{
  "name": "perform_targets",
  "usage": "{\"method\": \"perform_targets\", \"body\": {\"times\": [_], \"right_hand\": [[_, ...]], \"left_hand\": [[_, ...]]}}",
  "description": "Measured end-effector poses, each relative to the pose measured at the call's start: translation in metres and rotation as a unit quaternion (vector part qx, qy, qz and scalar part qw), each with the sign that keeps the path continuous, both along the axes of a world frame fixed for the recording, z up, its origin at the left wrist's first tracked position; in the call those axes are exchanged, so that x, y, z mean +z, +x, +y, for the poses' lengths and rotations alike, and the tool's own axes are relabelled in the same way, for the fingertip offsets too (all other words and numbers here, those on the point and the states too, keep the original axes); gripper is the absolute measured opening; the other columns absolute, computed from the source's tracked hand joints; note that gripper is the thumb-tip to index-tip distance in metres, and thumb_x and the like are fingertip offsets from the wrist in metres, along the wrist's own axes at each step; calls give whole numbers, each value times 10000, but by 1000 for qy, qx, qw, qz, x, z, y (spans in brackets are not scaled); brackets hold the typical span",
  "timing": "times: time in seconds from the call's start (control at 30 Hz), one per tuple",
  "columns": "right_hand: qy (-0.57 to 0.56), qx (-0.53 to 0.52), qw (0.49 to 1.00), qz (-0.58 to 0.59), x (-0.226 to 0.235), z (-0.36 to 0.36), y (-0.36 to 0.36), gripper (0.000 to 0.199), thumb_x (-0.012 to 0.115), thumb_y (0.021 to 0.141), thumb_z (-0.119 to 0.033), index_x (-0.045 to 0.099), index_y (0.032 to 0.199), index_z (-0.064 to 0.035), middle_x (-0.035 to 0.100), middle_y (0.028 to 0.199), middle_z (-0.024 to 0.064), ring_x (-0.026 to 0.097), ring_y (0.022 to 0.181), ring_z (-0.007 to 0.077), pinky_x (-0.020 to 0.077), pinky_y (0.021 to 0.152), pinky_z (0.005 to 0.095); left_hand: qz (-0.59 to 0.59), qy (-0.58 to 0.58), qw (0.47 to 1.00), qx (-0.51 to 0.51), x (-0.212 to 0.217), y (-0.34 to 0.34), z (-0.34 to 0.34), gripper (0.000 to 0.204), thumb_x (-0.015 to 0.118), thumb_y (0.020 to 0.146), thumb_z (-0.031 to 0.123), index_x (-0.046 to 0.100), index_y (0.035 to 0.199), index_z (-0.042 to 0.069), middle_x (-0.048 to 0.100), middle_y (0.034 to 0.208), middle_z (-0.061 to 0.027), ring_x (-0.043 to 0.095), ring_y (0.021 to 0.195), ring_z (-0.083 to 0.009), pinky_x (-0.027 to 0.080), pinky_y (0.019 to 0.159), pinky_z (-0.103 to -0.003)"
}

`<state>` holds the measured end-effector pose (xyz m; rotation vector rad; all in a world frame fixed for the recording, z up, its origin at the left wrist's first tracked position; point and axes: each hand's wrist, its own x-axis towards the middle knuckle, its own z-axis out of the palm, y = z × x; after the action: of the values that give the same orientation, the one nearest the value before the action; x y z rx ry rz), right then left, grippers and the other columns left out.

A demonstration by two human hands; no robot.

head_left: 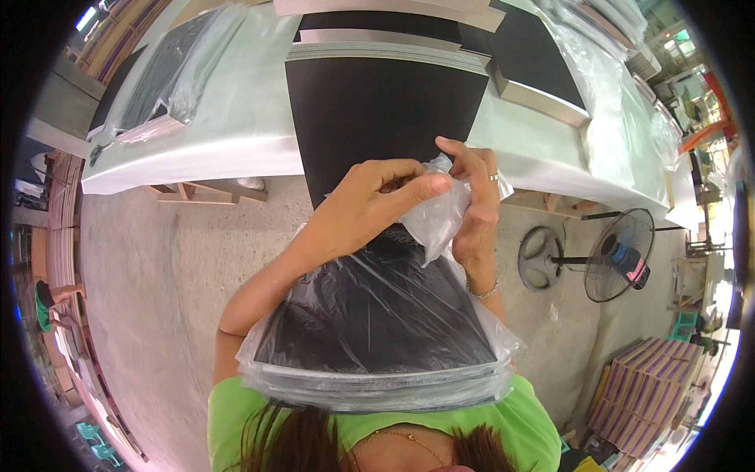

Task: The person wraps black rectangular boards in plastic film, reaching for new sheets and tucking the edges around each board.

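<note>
While the bag mouth is gathered: closing step, judged.
Left hand (370,206): pinches the clear bag (436,216) neck.
Right hand (476,208): grips the same neck.
Black boards (377,315): bagged, against the chest.
Next: needs a tight twist.

A long table (236,126) covered in pale, glossy sheeting runs across the upper part of the view, its front edge bending with the lens. In the middle lies a tall stack of black boards (377,110), its near end overhanging the table's edge. Behind it sit more black and grey sheets (377,31). To the right rests another stack of dark boards (535,63), with loose clear plastic film (605,86) beside it. At the left end lies a dark stack wrapped in clear plastic (157,79). Wooden legs (197,193) stand on the concrete floor (157,267).
</note>
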<state>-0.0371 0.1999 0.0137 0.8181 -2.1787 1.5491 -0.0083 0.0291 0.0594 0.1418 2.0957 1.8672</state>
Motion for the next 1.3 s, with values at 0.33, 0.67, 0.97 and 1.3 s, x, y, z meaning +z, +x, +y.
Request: {"method": "perform_targets", "body": {"times": [0.33,0.67,0.97,1.3], "right_hand": [[-11,16,1000,11,-15,-1,1,306,590,678,59,598,971,-32,575,849,109,561,779,240,439,706,297],[-468,171,826,-263,-27,-5,-10,185,489,927,-200,479,815,-53,566,764,50,558,744,173,455,714,302],[-166,-369,904,-138,-120,195,-29,236,502,917,-268,569,906,-42,505,702,-6,439,568,86,414,609,242],[67,-297,950,-65,-5,98,-6,287,740,727,-160,513,630,-12,404,579,-39,322,548,73,268,495,222]], "left_hand": [[-6,128,991,23,-29,-11,-10,267,706,782,272,645,819,15,528,647,9,438,566,-38,339,485,-186],[-100,231,968,17,-45,-9,-13,314,646,833,312,639,890,3,540,678,11,463,559,-45,381,489,-179],[-136,293,927,189,-57,-8,-62,242,646,834,275,632,909,44,615,809,3,589,706,-59,509,656,-180],[-85,174,980,52,-41,-4,-29,261,714,776,278,665,836,28,600,710,-8,542,604,-57,435,502,-180]]}}
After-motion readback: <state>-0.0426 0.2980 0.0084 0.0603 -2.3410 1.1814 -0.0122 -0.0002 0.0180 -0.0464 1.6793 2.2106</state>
